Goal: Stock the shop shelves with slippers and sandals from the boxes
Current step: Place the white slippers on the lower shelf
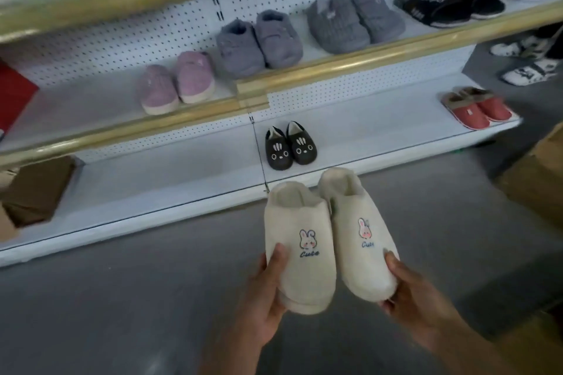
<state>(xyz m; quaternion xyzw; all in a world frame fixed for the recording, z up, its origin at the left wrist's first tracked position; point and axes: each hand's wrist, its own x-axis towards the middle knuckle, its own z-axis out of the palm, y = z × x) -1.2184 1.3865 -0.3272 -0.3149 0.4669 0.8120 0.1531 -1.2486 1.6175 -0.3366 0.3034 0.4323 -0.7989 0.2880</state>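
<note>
L hand [268, 295] grips left cream bunny slipper [300, 253] at toe, thumb on top; R hand [411, 298] grips right cream bunny slipper [359, 237] likewise. Pair held side by side, touching, above grey floor [122, 298], just short of bottom shelf [170, 186] front edge. Black cat-face slippers [291, 144] sit beyond; bare shelf both sides of them.

White pegboard backing [100, 49] rises behind gold-edged white shelves [350, 65] — below, a smooth grey floor [137, 298] under soft, even light.
</note>
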